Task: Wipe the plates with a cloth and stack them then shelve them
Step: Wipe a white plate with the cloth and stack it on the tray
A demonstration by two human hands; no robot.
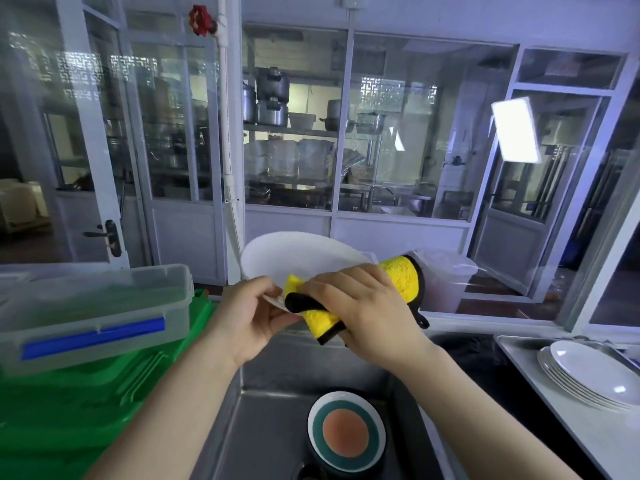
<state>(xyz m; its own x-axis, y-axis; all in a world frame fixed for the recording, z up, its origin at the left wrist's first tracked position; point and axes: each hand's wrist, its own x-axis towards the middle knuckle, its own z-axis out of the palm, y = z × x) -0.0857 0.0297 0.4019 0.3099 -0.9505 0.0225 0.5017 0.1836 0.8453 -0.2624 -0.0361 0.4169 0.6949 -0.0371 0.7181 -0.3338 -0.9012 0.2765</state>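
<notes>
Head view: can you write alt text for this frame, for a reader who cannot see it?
A person's left hand holds a white plate by its near rim above a steel sink while the right hand presses a yellow cloth against it. A stack of plates sits on a tray at right, and a colored dish lies in the sink.

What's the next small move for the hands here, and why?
Probably sweep the yellow cloth across the far part of the white plate. The left hand pinches the plate's near rim, the right hand presses the cloth there, and the far surface lies uncovered. The stack of plates waits at right.
</notes>
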